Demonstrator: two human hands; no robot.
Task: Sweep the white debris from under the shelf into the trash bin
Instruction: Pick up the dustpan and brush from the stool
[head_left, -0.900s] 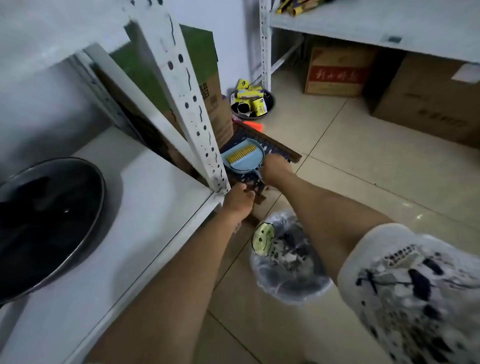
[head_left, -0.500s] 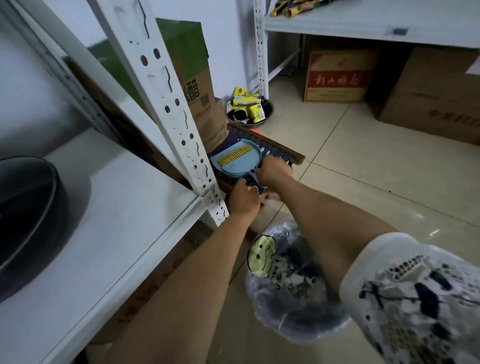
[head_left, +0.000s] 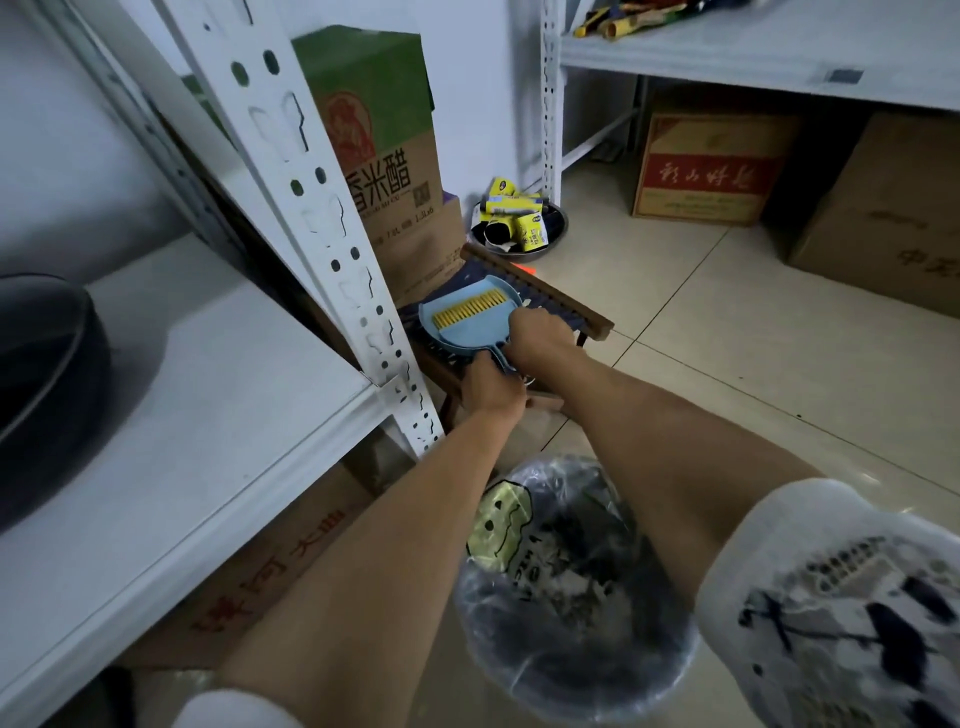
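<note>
Hands are now closing on the blue dustpan (head_left: 462, 317): left hand (head_left: 493, 387) gripping its handle, right hand (head_left: 537, 338) gripping the rim, sweeping yet to begin.

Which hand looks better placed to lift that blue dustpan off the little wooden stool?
Probably the left hand: it sits at the handle end of the blue dustpan on the wooden stool. The right hand rests on the pan's right edge instead, a poorer lifting spot.
</note>
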